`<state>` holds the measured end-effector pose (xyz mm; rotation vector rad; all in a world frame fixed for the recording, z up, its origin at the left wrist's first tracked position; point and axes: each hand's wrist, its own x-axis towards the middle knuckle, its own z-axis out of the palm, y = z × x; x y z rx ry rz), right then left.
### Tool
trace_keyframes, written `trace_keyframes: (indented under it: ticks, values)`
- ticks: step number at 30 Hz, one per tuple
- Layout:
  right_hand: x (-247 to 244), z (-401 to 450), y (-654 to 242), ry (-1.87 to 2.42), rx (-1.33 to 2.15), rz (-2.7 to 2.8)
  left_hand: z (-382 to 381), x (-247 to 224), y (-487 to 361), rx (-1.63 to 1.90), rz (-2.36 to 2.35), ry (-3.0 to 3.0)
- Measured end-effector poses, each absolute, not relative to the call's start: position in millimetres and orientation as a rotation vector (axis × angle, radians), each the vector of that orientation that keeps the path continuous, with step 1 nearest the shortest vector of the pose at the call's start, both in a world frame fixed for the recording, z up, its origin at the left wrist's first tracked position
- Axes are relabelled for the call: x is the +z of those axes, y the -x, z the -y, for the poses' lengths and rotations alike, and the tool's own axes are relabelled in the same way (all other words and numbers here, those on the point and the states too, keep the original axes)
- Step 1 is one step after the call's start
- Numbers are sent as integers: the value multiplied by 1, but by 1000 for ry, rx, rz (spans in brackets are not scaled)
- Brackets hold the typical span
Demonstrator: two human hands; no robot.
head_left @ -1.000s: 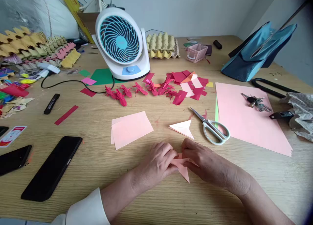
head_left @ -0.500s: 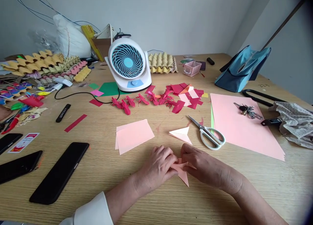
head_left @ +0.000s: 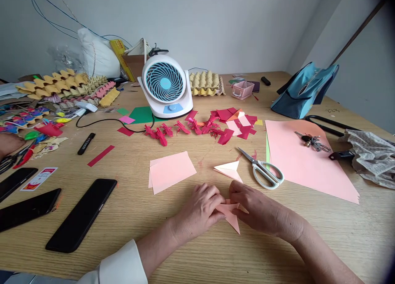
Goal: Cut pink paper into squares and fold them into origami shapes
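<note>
Between my two hands lies a folded piece of pink paper [head_left: 232,219], its pointed tip toward me. My left hand [head_left: 202,208] pinches its left side, the fingers curled over the edge. On the other side my right hand [head_left: 251,206] grips the paper with thumb and fingers; the fingertips of both hands are partly hidden. Just beyond the hands rests another folded paper [head_left: 228,168], pale pink and pointed. White-handled scissors [head_left: 266,173] lie to its right, blades spread a little. Two pink paper rectangles [head_left: 173,173] overlap at the left.
Pink sheets [head_left: 296,160] with keys [head_left: 314,142] on top lie at right. Red folded paper pieces [head_left: 182,127] spread before a white fan [head_left: 166,86]. Phones [head_left: 82,216], a marker [head_left: 86,144] and another person's hand [head_left: 10,144] are at left. A blue bag [head_left: 304,92] stands at the back right.
The view has shifted slightly, so things on the left appear farther right. Both hands stay on the pink paper, the right thumb lying a little differently.
</note>
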<state>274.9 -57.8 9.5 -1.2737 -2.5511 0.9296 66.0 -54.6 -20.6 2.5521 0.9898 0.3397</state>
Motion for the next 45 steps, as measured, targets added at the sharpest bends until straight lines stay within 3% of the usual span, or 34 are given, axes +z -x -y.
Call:
trace_keyframes:
  ticks: [27,45]
  values:
    - [2,54,-268,1527,866,2412,54,-32,-50,641,-1161,-2440]
    - [-5,52,-274,1517,807,2427,45,-30,-44,482,-1126,-2477]
